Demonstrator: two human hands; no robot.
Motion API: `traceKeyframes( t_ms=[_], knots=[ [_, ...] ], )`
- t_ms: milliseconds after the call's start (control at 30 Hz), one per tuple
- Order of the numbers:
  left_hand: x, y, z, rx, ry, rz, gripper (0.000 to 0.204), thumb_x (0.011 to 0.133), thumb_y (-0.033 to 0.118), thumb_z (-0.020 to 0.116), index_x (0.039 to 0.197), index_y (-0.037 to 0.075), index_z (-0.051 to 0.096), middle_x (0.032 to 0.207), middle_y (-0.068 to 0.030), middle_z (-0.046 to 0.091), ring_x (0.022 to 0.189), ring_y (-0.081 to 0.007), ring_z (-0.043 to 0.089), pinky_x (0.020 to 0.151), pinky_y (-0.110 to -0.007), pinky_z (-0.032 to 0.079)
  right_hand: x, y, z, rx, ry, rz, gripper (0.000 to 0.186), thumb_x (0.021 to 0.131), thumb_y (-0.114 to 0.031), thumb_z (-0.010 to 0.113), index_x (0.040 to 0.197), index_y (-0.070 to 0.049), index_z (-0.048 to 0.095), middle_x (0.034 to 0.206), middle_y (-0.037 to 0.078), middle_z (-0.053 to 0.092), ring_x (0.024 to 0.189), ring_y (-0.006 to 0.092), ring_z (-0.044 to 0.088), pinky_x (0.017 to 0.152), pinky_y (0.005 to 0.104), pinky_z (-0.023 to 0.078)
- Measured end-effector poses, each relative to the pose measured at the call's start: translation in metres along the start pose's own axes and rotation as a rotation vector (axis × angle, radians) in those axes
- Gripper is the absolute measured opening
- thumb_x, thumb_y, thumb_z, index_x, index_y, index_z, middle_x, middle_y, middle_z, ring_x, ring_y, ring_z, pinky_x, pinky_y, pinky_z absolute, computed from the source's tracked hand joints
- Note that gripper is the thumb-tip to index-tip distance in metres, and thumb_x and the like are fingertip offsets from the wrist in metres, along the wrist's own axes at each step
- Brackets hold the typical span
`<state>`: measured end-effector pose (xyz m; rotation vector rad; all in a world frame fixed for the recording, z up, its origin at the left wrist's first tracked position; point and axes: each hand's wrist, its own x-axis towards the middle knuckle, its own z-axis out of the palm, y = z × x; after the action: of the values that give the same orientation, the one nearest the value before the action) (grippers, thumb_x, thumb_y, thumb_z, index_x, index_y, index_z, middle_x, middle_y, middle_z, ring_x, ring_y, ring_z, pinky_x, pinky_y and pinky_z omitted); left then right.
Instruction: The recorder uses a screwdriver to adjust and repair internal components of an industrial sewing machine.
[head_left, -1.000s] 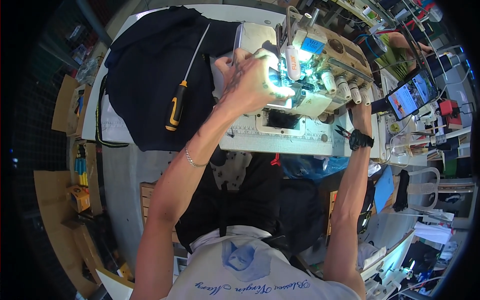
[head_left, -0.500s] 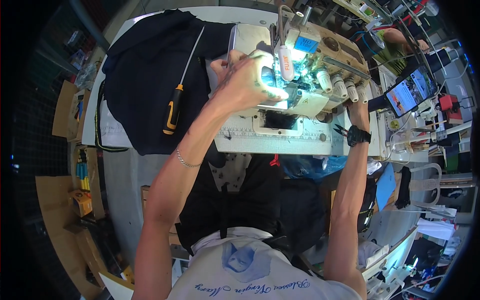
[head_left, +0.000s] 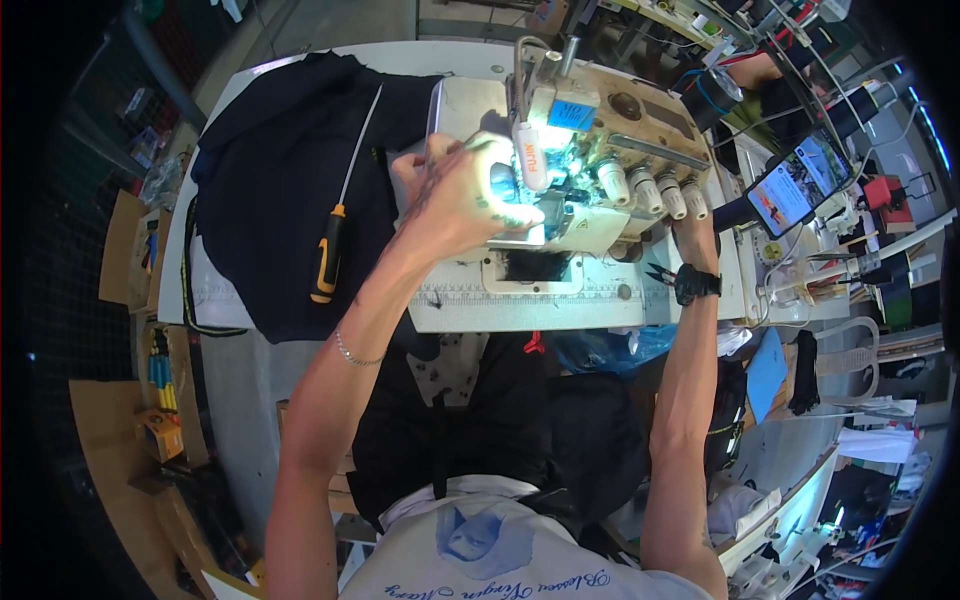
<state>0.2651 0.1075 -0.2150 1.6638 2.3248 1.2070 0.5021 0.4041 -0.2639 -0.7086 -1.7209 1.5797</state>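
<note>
My left hand (head_left: 455,195) is curled over the front-left of a sewing machine (head_left: 640,120), fingers bent around its lit needle area and thumb along the metal plate; what the fingertips grip is unclear. My right hand (head_left: 694,235) reaches up behind the machine's right end, beside the white tension knobs (head_left: 643,188), its fingers hidden. Left of the machine, dark fabric (head_left: 265,200) lies on the white table (head_left: 460,315), a yellow-and-black screwdriver (head_left: 328,260) on top of it. Small black snips (head_left: 662,275) lie beside my right wrist.
A phone on a mount (head_left: 800,185) stands to the right, near thread-stand rods and a red device (head_left: 880,195). Cardboard boxes (head_left: 125,245) line the left side. A blue plastic bag (head_left: 600,350) is below the table's front edge. Another person's arm (head_left: 750,70) shows at the back right.
The whole view has shifted, so the table and machine appear lower and further left. Both hands keep much the same place on the machine.
</note>
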Motion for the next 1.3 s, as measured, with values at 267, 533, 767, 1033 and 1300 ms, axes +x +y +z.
traceKeyframes(
  t_ms=[267,533,767,1033,1300],
  knots=[
    [-0.002,0.014,-0.008,-0.084,0.032,0.014,0.058,0.065,0.023,0.090,0.112,0.000,0.064,0.107,-0.0116,0.067,0.102,-0.0263,0.065,0.093,-0.036,0.049,-0.003,-0.004,0.006,-0.276,0.017,-0.142,0.034,0.106,-0.034,0.043,0.110,-0.006,0.061,0.086,0.001,0.057,0.067,0.0108,0.049,0.057,0.0262,0.038],
    [0.001,0.016,-0.010,-0.110,-0.020,-0.022,0.060,0.066,0.024,0.090,0.115,0.000,0.064,0.106,-0.0124,0.068,0.101,-0.0254,0.064,0.092,-0.036,0.049,0.000,-0.002,0.000,-0.259,0.020,-0.102,0.044,0.106,-0.047,0.042,0.112,-0.007,0.061,0.079,0.000,0.056,0.063,0.0089,0.044,0.056,0.0249,0.034],
    [-0.002,0.015,-0.009,-0.042,0.010,-0.004,0.063,0.066,0.026,0.091,0.116,0.000,0.064,0.107,-0.0126,0.068,0.101,-0.0264,0.064,0.092,-0.036,0.049,0.006,0.002,-0.002,-0.256,0.076,-0.027,0.052,0.105,-0.051,0.044,0.119,-0.004,0.060,0.076,0.000,0.056,0.060,0.0087,0.045,0.054,0.0242,0.035],
    [-0.002,0.013,-0.008,-0.060,0.020,0.020,0.063,0.066,0.028,0.091,0.116,0.000,0.065,0.107,-0.0120,0.068,0.101,-0.0258,0.064,0.092,-0.036,0.049,0.007,0.004,-0.010,-0.347,0.013,-0.086,0.053,0.105,-0.044,0.045,0.131,0.000,0.056,0.082,0.003,0.059,0.063,0.0093,0.049,0.053,0.0238,0.037],
    [-0.003,0.018,-0.012,-0.046,0.050,0.075,0.059,0.068,0.026,0.091,0.113,-0.001,0.066,0.109,-0.0127,0.067,0.101,-0.0268,0.064,0.092,-0.036,0.049,0.005,0.006,-0.005,-0.309,0.038,-0.064,0.053,0.105,-0.047,0.044,0.132,-0.003,0.056,0.089,0.003,0.061,0.067,0.0086,0.050,0.056,0.0237,0.039]
  ],
)
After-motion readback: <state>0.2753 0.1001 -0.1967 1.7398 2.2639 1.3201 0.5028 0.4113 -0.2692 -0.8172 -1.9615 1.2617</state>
